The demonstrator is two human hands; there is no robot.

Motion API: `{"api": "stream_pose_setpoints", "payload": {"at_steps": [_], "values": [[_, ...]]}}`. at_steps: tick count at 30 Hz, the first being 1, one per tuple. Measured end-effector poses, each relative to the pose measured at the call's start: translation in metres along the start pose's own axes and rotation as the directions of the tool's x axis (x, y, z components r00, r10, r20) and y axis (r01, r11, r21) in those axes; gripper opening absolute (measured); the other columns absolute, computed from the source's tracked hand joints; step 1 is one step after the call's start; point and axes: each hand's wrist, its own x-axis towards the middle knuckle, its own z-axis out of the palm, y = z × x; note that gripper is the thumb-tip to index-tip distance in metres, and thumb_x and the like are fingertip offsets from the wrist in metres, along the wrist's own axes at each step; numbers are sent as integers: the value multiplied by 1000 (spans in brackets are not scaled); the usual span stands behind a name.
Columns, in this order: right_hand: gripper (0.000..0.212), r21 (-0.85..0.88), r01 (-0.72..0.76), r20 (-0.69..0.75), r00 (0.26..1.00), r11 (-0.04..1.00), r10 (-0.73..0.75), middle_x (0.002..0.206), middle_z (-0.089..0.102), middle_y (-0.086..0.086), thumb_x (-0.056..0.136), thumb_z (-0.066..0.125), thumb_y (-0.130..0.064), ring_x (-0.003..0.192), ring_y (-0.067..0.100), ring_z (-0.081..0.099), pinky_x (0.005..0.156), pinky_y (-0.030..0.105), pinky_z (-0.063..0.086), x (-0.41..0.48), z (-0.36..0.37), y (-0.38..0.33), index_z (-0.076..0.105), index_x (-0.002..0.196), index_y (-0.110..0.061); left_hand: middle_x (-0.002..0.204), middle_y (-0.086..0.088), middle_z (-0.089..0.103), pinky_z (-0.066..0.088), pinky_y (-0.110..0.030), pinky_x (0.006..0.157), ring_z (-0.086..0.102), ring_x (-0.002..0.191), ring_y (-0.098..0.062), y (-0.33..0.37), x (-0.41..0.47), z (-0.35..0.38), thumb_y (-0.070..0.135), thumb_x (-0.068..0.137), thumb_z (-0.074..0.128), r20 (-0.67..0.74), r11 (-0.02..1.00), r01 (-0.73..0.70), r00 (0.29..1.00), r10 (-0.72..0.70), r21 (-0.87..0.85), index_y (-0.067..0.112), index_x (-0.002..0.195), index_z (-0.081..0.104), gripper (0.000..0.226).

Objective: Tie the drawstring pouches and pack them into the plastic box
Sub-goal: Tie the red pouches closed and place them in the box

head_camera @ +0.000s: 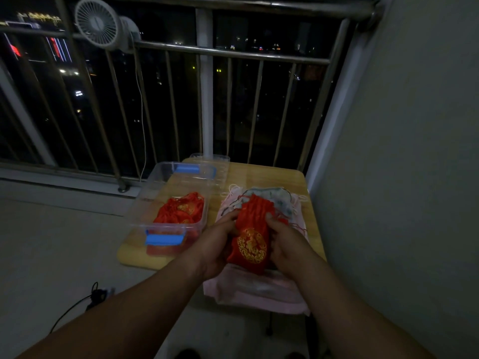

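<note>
A red drawstring pouch (251,237) with a gold round emblem is held above the table between both hands. My left hand (216,243) grips its left side and my right hand (283,244) grips its right side, thumbs near the gathered top. Thin red strings trail off to the right of the pouch. A clear plastic box (145,203) with blue latches stands to the left and holds several red pouches (181,211). Under my hands lies a pile of pink and pale patterned pouches (259,288).
The small wooden table (272,174) stands against a grey wall on the right. A clear lid (219,164) lies behind the box. A metal railing with a clipped white fan (97,23) runs behind. A black cable (77,304) lies on the floor at the left.
</note>
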Motion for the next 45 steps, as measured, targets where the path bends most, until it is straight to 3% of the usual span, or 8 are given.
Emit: {"api": "stream_pose_setpoints", "payload": {"at_steps": [6,16,22,29,33,36,40,45], "values": [[20,-88,129,-41,990,988,-133,112,77,14,96,67,-27,107,37,72,98,63,53,0,2,9,76,111,-18,119,-11,75,52,-56,104,70,113,-32,8,-11,1,50,103,52,-77,994,39,997,-31,102,26,122,73,38],[30,80,96,-15,995,992,-95,109,78,10,103,56,-34,106,32,72,81,46,57,-15,7,10,69,123,-17,111,-13,77,50,-47,102,68,107,-30,-1,-7,-5,44,109,40,-236,998,27,972,-13,57,13,119,73,46],[18,128,168,-169,975,977,-146,111,71,10,104,58,-21,97,20,69,80,32,55,-11,-14,5,69,114,-12,85,-6,66,49,-30,71,60,72,-15,-3,2,-1,35,111,40,-354,996,-85,933,67,-36,10,105,68,38],[24,-243,257,-132,946,935,-294,99,78,4,99,62,-36,98,27,72,87,47,60,-10,-14,-15,78,102,-18,97,-11,70,52,-32,73,63,83,-22,10,15,4,36,110,43,-210,951,-112,962,177,288,8,107,70,40],[25,-638,378,20,879,670,-477,104,76,-9,100,57,-43,102,15,69,96,41,55,-20,4,-35,78,100,-30,96,-10,74,54,-32,72,68,83,-22,26,18,8,38,109,47,-4,689,-235,945,326,686,13,108,75,38],[25,-719,439,114,839,538,-533,99,70,-17,104,55,-36,100,5,65,90,30,52,-24,17,-46,77,109,-29,82,-7,68,50,-38,72,63,76,-24,37,19,14,32,108,49,125,548,-298,936,330,782,12,91,73,36],[25,-747,482,187,814,459,-551,91,65,-23,105,54,-33,93,-6,60,77,17,45,-21,24,-50,78,112,-26,96,-12,75,56,-38,79,70,90,-27,43,21,17,25,108,50,165,563,-320,936,310,762,10,107,75,30],[32,-762,469,239,844,446,-480,112,65,-15,108,46,-31,97,-4,60,81,15,45,-20,24,-52,70,128,-27,99,8,72,49,-11,69,68,85,0,43,15,20,25,110,46,162,658,-320,943,291,681,16,124,71,30]]}}
